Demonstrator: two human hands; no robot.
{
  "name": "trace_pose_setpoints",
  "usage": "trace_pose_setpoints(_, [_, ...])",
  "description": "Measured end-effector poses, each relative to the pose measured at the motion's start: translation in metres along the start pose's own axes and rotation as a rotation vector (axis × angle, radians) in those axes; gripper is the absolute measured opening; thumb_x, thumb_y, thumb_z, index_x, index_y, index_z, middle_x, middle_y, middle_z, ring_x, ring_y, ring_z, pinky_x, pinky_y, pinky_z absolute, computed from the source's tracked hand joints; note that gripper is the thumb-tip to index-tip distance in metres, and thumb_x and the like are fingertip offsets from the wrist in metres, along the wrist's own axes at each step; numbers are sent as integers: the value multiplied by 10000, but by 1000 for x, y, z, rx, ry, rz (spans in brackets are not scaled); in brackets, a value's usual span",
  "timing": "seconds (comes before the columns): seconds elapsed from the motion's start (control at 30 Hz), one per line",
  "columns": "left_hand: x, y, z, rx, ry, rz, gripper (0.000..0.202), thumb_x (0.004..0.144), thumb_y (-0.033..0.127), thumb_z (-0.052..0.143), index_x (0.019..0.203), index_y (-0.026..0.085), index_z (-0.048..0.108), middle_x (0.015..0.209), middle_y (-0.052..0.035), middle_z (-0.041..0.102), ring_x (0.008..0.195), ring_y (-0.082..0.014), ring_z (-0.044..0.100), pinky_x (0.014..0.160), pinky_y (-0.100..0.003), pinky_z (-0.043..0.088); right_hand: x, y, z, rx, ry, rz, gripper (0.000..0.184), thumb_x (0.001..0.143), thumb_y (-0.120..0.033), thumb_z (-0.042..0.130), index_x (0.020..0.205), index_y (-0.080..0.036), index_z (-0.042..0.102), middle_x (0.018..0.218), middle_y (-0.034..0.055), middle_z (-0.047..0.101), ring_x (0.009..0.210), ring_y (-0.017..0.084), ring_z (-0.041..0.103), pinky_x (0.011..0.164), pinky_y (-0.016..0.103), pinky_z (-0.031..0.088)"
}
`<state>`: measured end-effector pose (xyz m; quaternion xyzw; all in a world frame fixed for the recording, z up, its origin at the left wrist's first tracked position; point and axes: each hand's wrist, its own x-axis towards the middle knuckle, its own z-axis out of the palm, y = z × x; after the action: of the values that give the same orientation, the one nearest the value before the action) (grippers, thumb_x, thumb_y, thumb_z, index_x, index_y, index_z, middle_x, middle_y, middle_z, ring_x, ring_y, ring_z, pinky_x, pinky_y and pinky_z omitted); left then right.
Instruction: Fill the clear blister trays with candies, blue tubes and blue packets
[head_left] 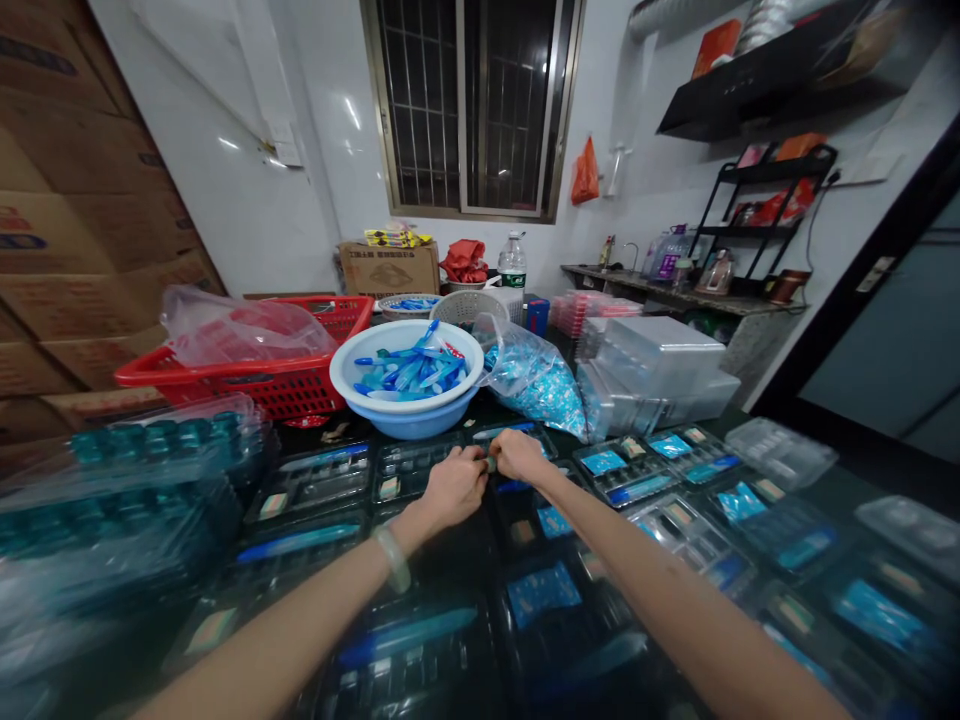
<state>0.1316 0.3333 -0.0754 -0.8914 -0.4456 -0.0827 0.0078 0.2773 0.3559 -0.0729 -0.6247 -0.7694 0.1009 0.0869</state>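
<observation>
My left hand [455, 487], with a pale bangle on its wrist, is closed, fingertips pinched together above the clear plastic trays. My right hand [521, 458] is closed too, its fingertips meeting the left ones. Between them shows a small greenish bit, too small to name. Below and around lie compartment trays [409, 458]. Several of these hold a long blue pen-like tool [300, 542], a small beige-and-green block [274, 504] or a shiny blue packet [544, 594]. Beyond the hands stands a pale blue basin [409, 415] heaped with blue pen-like tools [420, 370].
A red plastic basket [292, 380] with clear bags stands at the back left, above stacked teal-filled packs [157, 450]. A bag of blue packets [536, 380] leans right of the basin. Stacked clear boxes [660, 350] and a water bottle [513, 262] stand further right and back.
</observation>
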Motion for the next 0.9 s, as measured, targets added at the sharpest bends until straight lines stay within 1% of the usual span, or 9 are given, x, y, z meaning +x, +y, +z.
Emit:
trace_pose_setpoints(0.07, [-2, 1, 1, 15, 12, 2, 277, 830, 303, 368, 978, 224, 588, 1092, -72, 499, 988, -230, 438, 745, -327, 411, 4, 3, 0, 24, -50, -7, 189, 807, -303, 529, 902, -177, 634, 921, 48, 631, 881, 187, 576, 723, 311, 447])
trace_pose_setpoints(0.17, [-4, 4, 3, 36, 20, 8, 328, 819, 368, 380, 1068, 236, 547, 1086, -88, 470, 985, -250, 413, 701, -341, 418, 10, 6, -1, 55, -112, -20, 212, 831, -335, 529, 903, -153, 610, 903, 37, 619, 843, 167, 578, 725, 325, 462])
trace_pose_setpoints(0.33, [-2, 7, 4, 68, 34, 18, 380, 816, 424, 371, 1107, 230, 519, 1087, -104, 447, 976, -262, 391, 706, -360, 407, 16, 9, -4, 103, -158, -58, 231, 846, -337, 519, 864, -121, 600, 833, 23, 616, 754, 143, 589, 699, 312, 479])
trace_pose_setpoints(0.43, [1, 6, 2, 72, 38, 32, 365, 815, 424, 372, 1083, 241, 539, 1072, -97, 455, 958, -262, 395, 693, -359, 405, 13, 12, -5, 131, -109, -88, 230, 861, -314, 495, 912, -117, 602, 878, 26, 623, 774, 147, 590, 701, 305, 477])
trace_pose_setpoints(0.5, [3, 2, -1, 66, 41, 38, 352, 830, 393, 351, 1088, 246, 541, 1041, -88, 473, 944, -251, 401, 700, -350, 404, 8, 15, -5, 125, -51, -92, 198, 865, -252, 474, 974, -149, 604, 939, 29, 626, 833, 149, 584, 726, 283, 460])
trace_pose_setpoints(0.6, [4, -7, -8, 55, 55, 38, 354, 856, 276, 288, 1091, 223, 547, 985, -83, 494, 928, -224, 405, 747, -337, 391, -3, 18, -5, 72, 24, -85, 259, 824, -172, 454, 1012, -241, 617, 984, 13, 628, 904, 162, 567, 736, 242, 425])
trace_pose_setpoints(0.7, [3, -13, -12, 54, 44, 67, 351, 825, 174, 308, 1022, 222, 596, 959, -78, 496, 912, -214, 403, 778, -333, 375, -14, 16, -7, -3, 64, -110, 306, 770, -160, 465, 994, -283, 634, 967, 22, 628, 932, 201, 546, 754, 268, 401])
trace_pose_setpoints(0.83, [-1, -10, -8, 64, 12, 106, 388, 747, 121, 395, 1053, 271, 581, 990, -73, 482, 911, -225, 395, 764, -352, 374, -20, 7, -8, -96, 102, -147, 269, 729, -159, 493, 930, -222, 659, 969, 94, 600, 990, 258, 481, 829, 357, 353])
trace_pose_setpoints(0.9, [0, -7, -4, 71, 9, 95, 379, 739, 132, 406, 1049, 261, 582, 986, -86, 475, 908, -240, 392, 745, -374, 375, -20, 3, -6, -123, 116, -153, 235, 724, -160, 499, 891, -186, 663, 981, 119, 588, 1019, 273, 450, 857, 383, 329])
